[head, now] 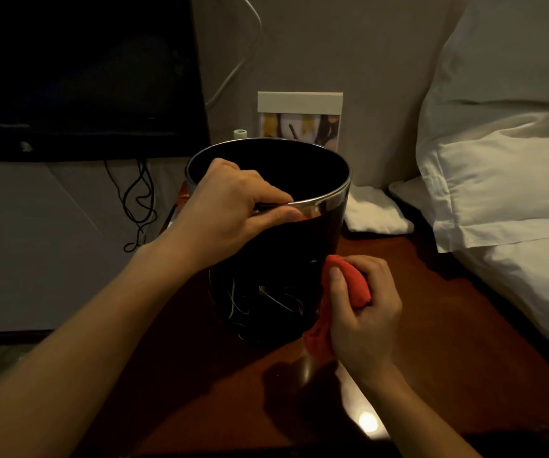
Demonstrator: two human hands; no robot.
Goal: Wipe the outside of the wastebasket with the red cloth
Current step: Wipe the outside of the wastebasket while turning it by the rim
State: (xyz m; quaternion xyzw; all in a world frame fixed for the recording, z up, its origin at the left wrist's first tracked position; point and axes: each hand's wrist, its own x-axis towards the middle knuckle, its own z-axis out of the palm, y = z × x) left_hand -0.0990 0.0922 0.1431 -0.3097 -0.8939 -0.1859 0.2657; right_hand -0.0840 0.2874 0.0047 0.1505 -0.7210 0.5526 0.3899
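- A dim bedroom corner: a dark wooden table (pixel 200 385) carries the wastebasket (pixel 276 259), with a grey wall behind it.
- The wastebasket is black with a shiny metal rim, standing upright near the middle of the table.
- The left hand (pixel 230 206) grips the wastebasket's near rim, fingers curled over the edge into the opening and thumb pressed on the outside.
- The right hand (pixel 362 312) is clenched around the bunched red cloth (pixel 349 292), held against the wastebasket's lower right side.
- Right of the wastebasket lie white pillows (pixel 504 193) and a folded white towel (pixel 375 213).
- Behind the wastebasket stands a picture card (pixel 299 120); to its left hang a dark screen (pixel 81 74) and black cables (pixel 139 200).
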